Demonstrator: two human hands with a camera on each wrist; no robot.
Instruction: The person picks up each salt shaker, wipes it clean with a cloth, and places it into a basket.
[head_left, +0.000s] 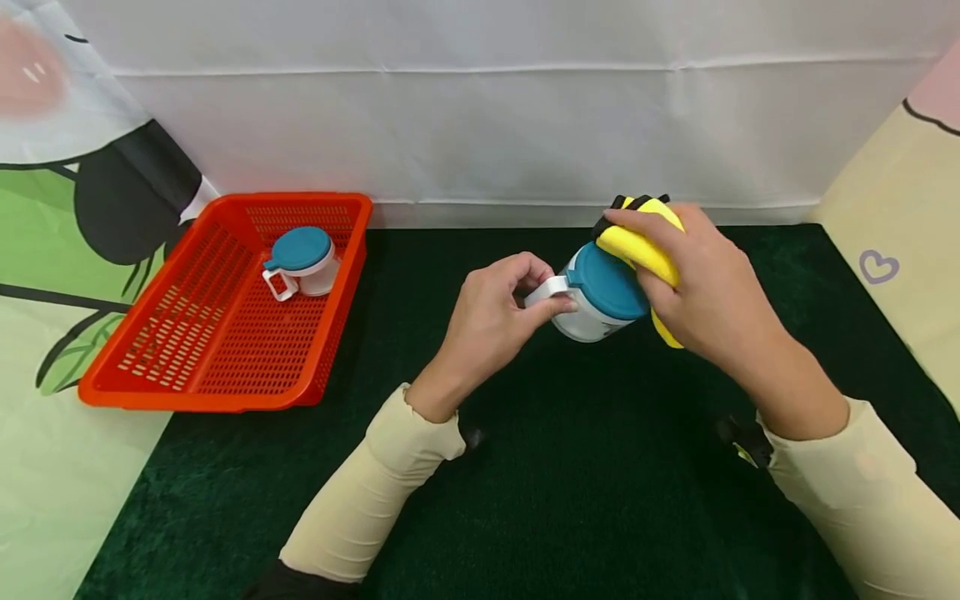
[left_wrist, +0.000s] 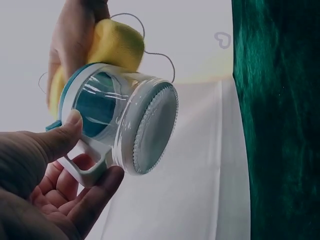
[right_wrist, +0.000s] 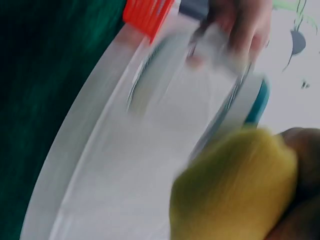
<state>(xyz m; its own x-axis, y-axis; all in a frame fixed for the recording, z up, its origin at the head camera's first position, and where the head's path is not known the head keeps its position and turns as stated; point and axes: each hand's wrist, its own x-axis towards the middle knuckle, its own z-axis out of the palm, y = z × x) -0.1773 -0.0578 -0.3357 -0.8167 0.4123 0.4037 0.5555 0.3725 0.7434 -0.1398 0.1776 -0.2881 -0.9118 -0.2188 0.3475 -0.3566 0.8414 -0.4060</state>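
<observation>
A clear jar (left_wrist: 107, 110) with a blue lid (head_left: 611, 283) and a white handle (head_left: 550, 288) is held tilted above the dark green cloth. My left hand (head_left: 501, 300) grips it by the handle, thumb on the jar's side in the left wrist view. A yellow cloth (head_left: 648, 242) with black stripes is bunched in my right hand (head_left: 705, 283), which presses it to the jar's far side by the lid. In the right wrist view the yellow cloth (right_wrist: 232, 185) hides part of the jar, and the picture is blurred.
To the left stands an orange-red plastic basket (head_left: 330, 367) with slotted walls. Inside it sits another lidded jar (head_left: 302, 250) with a blue lid and white handle. Dark green cloth (head_left: 570, 500) covers the table, with a white sheet (head_left: 480, 125) hanging behind.
</observation>
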